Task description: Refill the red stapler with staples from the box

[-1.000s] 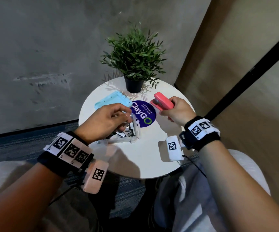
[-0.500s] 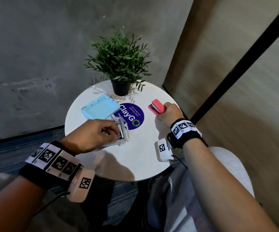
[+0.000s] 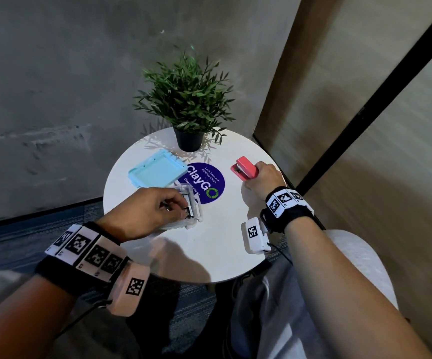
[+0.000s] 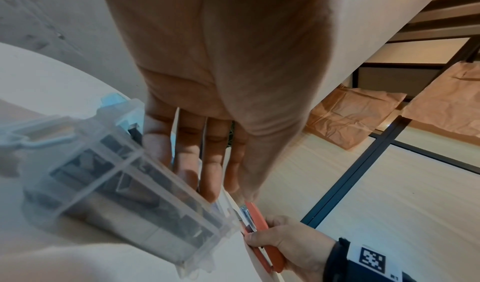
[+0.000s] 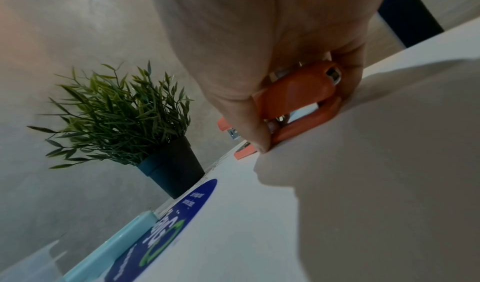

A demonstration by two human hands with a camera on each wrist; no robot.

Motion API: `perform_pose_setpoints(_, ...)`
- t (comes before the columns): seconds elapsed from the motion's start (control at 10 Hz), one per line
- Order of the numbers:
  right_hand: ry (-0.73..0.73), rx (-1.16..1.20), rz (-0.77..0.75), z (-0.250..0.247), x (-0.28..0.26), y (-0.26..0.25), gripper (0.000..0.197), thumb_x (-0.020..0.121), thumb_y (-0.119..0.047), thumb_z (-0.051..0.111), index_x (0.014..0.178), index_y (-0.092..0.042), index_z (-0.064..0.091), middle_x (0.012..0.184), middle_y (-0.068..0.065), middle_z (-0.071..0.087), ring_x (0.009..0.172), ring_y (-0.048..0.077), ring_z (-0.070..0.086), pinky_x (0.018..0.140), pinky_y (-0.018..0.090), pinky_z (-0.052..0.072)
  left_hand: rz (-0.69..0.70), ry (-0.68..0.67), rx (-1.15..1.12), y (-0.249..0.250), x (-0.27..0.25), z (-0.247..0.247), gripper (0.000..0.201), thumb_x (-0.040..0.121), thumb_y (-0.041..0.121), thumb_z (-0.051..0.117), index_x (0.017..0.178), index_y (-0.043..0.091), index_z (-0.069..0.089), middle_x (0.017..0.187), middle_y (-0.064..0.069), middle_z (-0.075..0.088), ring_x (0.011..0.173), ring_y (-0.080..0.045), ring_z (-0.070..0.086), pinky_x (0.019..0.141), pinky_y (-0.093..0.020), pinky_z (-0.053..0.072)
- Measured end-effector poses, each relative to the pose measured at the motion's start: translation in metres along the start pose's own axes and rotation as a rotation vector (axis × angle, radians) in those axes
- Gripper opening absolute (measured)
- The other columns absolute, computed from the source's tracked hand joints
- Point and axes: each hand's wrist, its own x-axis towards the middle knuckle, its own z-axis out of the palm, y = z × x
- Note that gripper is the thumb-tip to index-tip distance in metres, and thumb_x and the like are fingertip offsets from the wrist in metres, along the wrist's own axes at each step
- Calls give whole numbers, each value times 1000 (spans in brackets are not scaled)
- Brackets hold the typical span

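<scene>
The red stapler (image 3: 244,168) lies on the right side of the round white table (image 3: 209,250). My right hand (image 3: 261,177) grips its rear end, thumb and fingers curled round it (image 5: 298,93). The clear compartmented staple box (image 3: 195,216) stands open near the table's middle, with dark staple strips inside (image 4: 103,183). My left hand (image 3: 152,211) reaches down into it, and its fingertips (image 4: 207,192) touch the box's inside. The thumb lies beside the forefinger; whether they pinch staples is hidden. The stapler (image 4: 255,216) shows just beyond the box.
The box's light blue lid (image 3: 155,169) lies upside down at the back left. A potted plant (image 3: 186,104) stands at the table's far edge, with a round purple sticker (image 3: 207,185) in front of it. A concrete wall is behind and wood panels are to the right.
My left hand has dropped from above the box into it. My right hand has lowered the stapler onto the table and keeps hold of it.
</scene>
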Motion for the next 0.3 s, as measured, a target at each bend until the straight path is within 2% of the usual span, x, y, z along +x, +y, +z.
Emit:
perform_pose_setpoints(0.1,-10,-2,3,-4,-7,-4,45,79,-29,69,118,-12,56,117,18,58,112,39,54,94,44,47,12,42,17,6,-2,-3,10,86,31,73,95,30,74,89,14,74,83,-3,66,77,-22,50)
perform_pose_setpoints(0.2,-20,8,-13,-8,-11,-4,60,79,-38,71,129,-12,51,125,18,56,117,39,53,98,47,46,30,92,5,12,-8,-5,7,88,30,71,95,30,73,83,15,74,78,-8,67,75,-24,50)
perform_pose_setpoints(0.3,11,-20,-45,-19,-20,-15,64,83,-43,67,135,-11,47,134,20,53,124,41,49,101,48,44,21,127,52,17,-11,-7,9,90,34,67,97,30,73,85,13,73,78,-8,68,76,-28,53)
